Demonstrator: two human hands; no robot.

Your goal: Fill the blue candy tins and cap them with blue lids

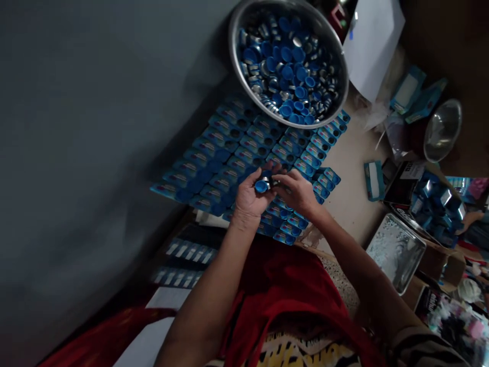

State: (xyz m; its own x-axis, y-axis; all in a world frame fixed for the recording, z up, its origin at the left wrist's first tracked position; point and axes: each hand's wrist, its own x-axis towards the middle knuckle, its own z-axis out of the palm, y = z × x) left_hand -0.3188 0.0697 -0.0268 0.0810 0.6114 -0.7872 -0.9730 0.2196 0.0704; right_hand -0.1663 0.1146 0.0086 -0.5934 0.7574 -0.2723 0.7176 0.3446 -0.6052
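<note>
My left hand [250, 198] is turned palm up, fingers curled around small round caps with silver sides. One blue cap [262, 186] shows its open face near the thumb. From the right, my right hand [298, 192] meets it, its bent fingertips closed at the silver edge of the caps; what exactly they pinch is hidden. Beneath both hands lie rows of blue printed boxes [248, 153], many with a round opening at one end. Beyond them, a large metal bowl [341, 104] holds a heap of similar blue and silver caps.
A grey wall [95, 102] bounds the left side. On the right are a metal tray [397, 255], a smaller bowl [443, 130], a single blue box [374, 181] and cartons of blue packs. Another person's hand [471, 219] shows at the right edge.
</note>
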